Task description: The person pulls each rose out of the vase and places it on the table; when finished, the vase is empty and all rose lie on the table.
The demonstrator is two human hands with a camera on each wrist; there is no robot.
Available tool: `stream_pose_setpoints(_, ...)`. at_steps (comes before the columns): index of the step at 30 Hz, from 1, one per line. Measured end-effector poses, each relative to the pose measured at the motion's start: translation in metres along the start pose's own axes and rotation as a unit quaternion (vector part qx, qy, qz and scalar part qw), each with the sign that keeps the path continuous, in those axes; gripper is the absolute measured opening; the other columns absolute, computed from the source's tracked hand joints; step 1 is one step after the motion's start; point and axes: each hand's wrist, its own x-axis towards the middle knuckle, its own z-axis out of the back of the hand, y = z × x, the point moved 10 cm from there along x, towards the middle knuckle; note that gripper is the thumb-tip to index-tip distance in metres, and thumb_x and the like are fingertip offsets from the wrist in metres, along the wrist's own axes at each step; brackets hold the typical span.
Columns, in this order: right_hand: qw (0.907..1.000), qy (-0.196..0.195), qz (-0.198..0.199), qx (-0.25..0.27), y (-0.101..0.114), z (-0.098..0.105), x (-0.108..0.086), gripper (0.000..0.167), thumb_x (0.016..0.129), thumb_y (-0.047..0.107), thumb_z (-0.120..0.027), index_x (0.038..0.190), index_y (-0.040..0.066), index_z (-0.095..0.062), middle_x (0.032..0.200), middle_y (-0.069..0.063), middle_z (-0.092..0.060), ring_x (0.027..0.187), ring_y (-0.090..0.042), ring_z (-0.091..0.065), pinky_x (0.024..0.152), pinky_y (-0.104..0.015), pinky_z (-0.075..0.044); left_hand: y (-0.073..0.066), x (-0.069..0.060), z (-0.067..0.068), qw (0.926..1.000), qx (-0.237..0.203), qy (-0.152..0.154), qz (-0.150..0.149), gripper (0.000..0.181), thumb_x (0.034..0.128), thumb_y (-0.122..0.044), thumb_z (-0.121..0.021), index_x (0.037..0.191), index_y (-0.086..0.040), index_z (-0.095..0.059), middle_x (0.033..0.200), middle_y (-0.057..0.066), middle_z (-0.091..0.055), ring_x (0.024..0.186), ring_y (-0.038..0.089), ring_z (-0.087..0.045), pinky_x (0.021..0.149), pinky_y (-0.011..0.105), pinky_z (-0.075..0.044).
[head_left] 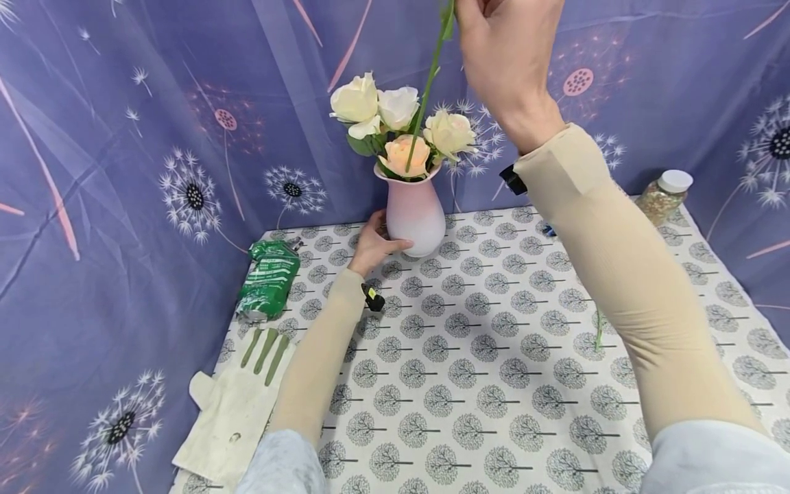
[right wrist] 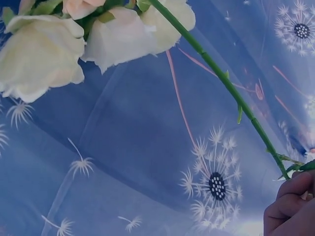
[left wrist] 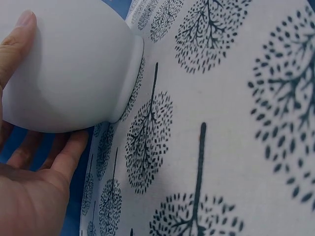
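A pink-and-white vase (head_left: 416,223) stands upright at the back of the table, holding white roses (head_left: 354,101), a cream rose (head_left: 449,134) and a peach rose (head_left: 407,155). My left hand (head_left: 373,248) grips its lower body from the left; in the left wrist view the thumb lies on one side of the vase (left wrist: 74,73) and the fingers on another. High above, my right hand (head_left: 517,63) pinches a green flower stem (head_left: 430,82), whose lower end reaches down among the blooms. The flower head on that stem is out of the head view.
At the left lie a green plastic packet (head_left: 268,278) and pale work gloves (head_left: 237,412). A jar with a white lid (head_left: 663,195) stands at the back right. Part of a green stem (head_left: 598,329) shows beside my right sleeve. Dandelion-print cloth (head_left: 296,123) hangs behind.
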Motion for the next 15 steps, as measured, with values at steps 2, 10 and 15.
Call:
stream_pose_setpoints(2, 0.9999, -0.003, -0.009, 0.004, -0.002, 0.003, 0.001, 0.02, 0.108, 0.014, -0.064, 0.105, 0.02, -0.083, 0.061, 0.031, -0.038, 0.055, 0.011, -0.032, 0.063, -0.013, -0.026, 0.0, 0.0, 0.0, 1.0, 0.0, 0.0, 0.0, 0.103, 0.0802, -0.01, -0.097, 0.166, -0.009, -0.039, 0.163, 0.019, -0.055, 0.143, 0.04, -0.061, 0.12, 0.049, -0.056)
stream_pose_setpoints(10, 0.9998, -0.017, -0.012, -0.004, -0.005, 0.016, 0.004, 0.018, 0.107, 0.024, -0.071, 0.12, 0.021, -0.083, 0.07, 0.033, -0.046, 0.063, 0.01, -0.033, 0.072, -0.015, -0.03, -0.001, -0.001, 0.0, 1.0, 0.006, 0.001, -0.001, 0.104, 0.0802, -0.01, -0.097, 0.166, -0.008, -0.038, 0.162, 0.02, -0.055, 0.143, 0.04, -0.061, 0.119, 0.049, -0.056)
stream_pose_setpoints(15, 0.9994, -0.031, -0.013, -0.005, -0.005, 0.025, 0.008, 0.015, 0.104, 0.024, -0.074, 0.116, 0.019, -0.083, 0.095, 0.018, -0.077, 0.085, 0.009, -0.047, 0.099, -0.017, -0.045, -0.001, 0.0, 0.0, 1.0, 0.001, 0.001, -0.005, 0.102, 0.0808, -0.009, -0.097, 0.165, -0.008, -0.039, 0.161, 0.02, -0.056, 0.142, 0.041, -0.061, 0.119, 0.05, -0.056)
